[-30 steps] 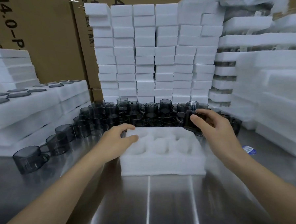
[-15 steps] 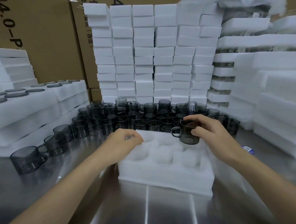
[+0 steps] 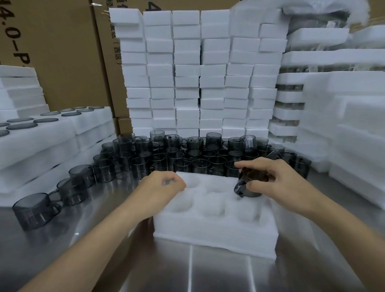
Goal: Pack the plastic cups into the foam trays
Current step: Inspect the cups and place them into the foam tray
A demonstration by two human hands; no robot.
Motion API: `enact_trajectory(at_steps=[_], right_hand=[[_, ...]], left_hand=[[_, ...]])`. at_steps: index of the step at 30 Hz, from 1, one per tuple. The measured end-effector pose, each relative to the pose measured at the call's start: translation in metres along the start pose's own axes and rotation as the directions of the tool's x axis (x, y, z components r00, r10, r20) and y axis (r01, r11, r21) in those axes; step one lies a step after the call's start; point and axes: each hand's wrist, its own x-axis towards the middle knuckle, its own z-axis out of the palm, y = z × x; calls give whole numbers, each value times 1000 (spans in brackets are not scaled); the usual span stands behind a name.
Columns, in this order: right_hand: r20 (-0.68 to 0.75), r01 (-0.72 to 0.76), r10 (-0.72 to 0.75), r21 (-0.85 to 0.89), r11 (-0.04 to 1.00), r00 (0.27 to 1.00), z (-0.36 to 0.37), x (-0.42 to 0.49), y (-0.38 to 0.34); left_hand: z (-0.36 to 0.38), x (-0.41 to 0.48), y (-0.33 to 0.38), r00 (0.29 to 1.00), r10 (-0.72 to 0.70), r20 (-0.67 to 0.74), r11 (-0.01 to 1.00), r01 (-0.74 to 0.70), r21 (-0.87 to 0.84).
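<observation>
- Cup: dark, see-through, tilted; grasped by the right hand at the 1 o'clock cavity of the foam tray. Whether it is seated cannot be told.
- Left hand: fingers curled, gripping the tray's 11 o'clock corner.
- Tray: resting on the steel worktop.
- Loose cups: massed at 12 o'clock beyond the tray.
- Foam blocks: stacked behind the loose cups.

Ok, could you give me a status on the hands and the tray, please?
Left hand holding foam tray at far-left corner. Right hand gripping dark cup, tilted, at far-right pocket. Pockets in view empty; nothing in the way.
</observation>
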Motion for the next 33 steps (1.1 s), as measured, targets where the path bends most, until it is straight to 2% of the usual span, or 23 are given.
enact_trajectory(at_steps=[11, 21, 26, 33], right_hand=[[40, 31, -23, -207, 978, 999, 11, -3, -9], [72, -21, 46, -312, 950, 996, 14, -5, -18], [100, 34, 15, -468, 883, 995, 10, -8, -17], [53, 100, -86, -388, 916, 995, 16, -11, -19]], left_hand=[[-1, -3, 1, 1000, 2, 10, 1000, -2, -7], [0, -6, 2, 1000, -7, 8, 1000, 7, 18], [0, -6, 3, 1000, -14, 1, 999, 14, 31], [4, -7, 3, 998, -44, -38, 999, 44, 15]])
